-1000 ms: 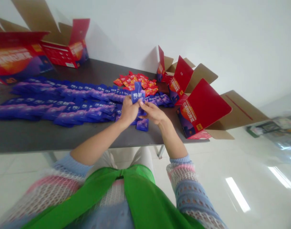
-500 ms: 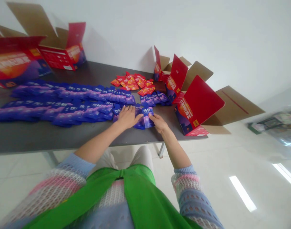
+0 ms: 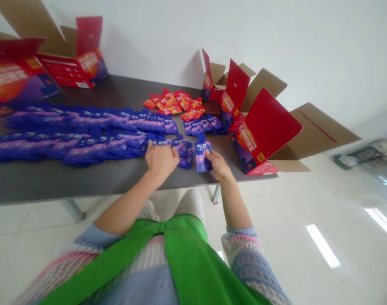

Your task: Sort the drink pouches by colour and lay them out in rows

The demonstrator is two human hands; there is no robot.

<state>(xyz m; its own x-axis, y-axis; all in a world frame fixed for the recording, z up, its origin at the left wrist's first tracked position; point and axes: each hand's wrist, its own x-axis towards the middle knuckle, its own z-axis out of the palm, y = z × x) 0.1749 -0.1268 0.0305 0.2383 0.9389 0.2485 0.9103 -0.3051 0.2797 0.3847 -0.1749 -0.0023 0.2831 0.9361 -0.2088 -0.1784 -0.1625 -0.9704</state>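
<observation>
My right hand (image 3: 219, 164) pinches a blue-purple sachet (image 3: 203, 157) by its lower right edge, just above the dark table (image 3: 85, 180). My left hand (image 3: 161, 159) rests palm down on a small pile of the same sachets (image 3: 182, 149) near the table's front edge, fingers curled over them. Two long overlapping rows of blue-purple sachets (image 3: 79, 135) stretch to the left across the table. A loose heap of red-orange sachets (image 3: 172, 103) lies behind my hands.
Open red cartons with brown flaps (image 3: 260, 127) stand at the table's right end, some hanging over the edge. More open red cartons (image 3: 63, 63) sit at the back left by the white wall. Shiny floor lies below and right.
A second ago both hands held a sachet up above the table. They came down to the pile, and the right hand now draws one sachet off to the right.
</observation>
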